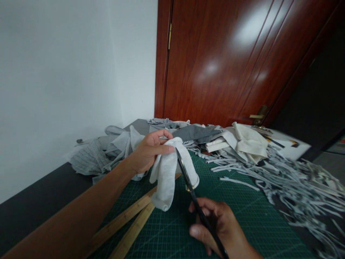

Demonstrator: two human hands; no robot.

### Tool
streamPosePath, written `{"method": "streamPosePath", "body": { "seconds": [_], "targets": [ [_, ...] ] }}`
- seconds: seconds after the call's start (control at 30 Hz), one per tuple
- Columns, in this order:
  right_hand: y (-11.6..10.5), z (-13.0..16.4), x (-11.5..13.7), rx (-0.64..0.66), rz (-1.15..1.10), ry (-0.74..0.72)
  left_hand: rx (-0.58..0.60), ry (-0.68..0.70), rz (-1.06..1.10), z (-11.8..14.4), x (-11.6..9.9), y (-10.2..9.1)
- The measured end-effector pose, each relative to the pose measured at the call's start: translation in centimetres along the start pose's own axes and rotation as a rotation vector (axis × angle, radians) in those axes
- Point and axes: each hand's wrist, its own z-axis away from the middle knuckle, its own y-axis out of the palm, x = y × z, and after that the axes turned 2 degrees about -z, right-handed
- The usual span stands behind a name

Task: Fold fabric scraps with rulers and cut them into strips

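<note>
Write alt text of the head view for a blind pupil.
A left hand holds up pale fabric while the right hand holds scissors up to it, above a green gridded mat. Heaped cloth lies beyond, narrow strips lie at right, and a reddish-brown door stands behind.

White wall (59, 72), upper left; glossy reddish-brown door (199, 86) (pale glare (211, 67) marks its surface), upper centre; lever handle (257, 116), right of centre; dark tabletop (40, 201), lower left.

a reddish-brown door (210, 72) adjoins a white wall (59, 82).
</note>
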Motion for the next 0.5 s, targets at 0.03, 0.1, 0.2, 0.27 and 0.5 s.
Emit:
{"method": "streamPosePath", "body": {
  "seconds": [0.03, 0.1, 0.2, 0.27, 0.5],
  "targets": [
    [-0.01, -0.01, 0.02, -0.002, -0.001, -0.005, -0.009, 0.015, 0.001, -0.06, -0.02, 0.03],
    [-0.02, 0.01, 0.00, -0.012, -0.007, -0.027, -0.026, 0.038, -0.003, -0.16, -0.02, 0.08],
    [-0.02, 0.11, -0.18, -0.012, -0.017, -0.005, -0.053, 0.062, -0.020, -0.28, 0.02, 0.18],
    [0.01, 0.14, -0.33, -0.015, -0.020, 0.002, -0.072, 0.074, -0.035, -0.33, 0.09, 0.28],
    [0.24, -0.02, -0.73, -0.078, -0.035, -0.035, -0.138, 0.123, -0.085, -0.53, 0.70, 1.02]
  ]
}}
